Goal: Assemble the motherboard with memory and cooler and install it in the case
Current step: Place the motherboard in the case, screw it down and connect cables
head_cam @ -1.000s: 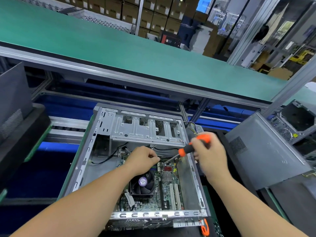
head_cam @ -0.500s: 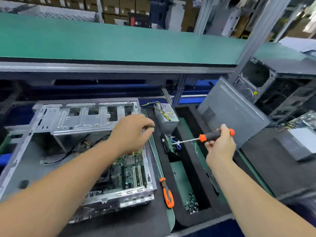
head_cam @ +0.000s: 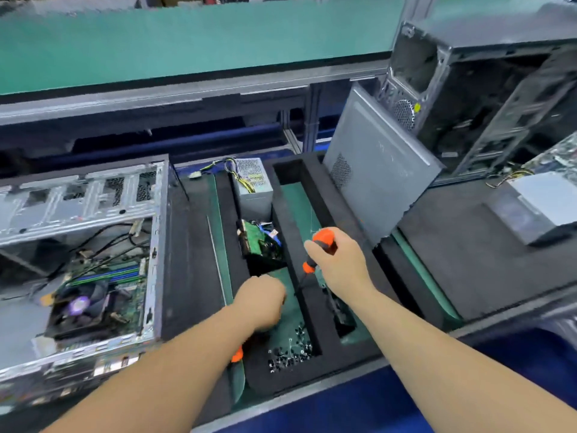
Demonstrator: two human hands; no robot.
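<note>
Gripping the orange-and-black screwdriver in your right hand, you hold it over the black foam tray, fingers wrapped round the handle and the shaft pointing down and to the left toward the tray's green floor. Your left hand is down inside the near compartment of that tray with its fingers curled under, just above the pile of small dark screws; whether anything is pinched between them you cannot tell, since the knuckles hide the fingertips. A second orange-handled tool peeks out from beneath your left wrist at the tray's near-left edge. The open case lies on its side to your left, well apart from both hands, with the motherboard already seated in it; the cooler with its fan sits on the board, and the memory sticks lie in slots just beyond it. In the tray's far compartment stand a small power supply with yellow and black leads and a green circuit board just in front of it. A grey side panel leans against the tray's right side, and another empty case stands behind it.
</note>
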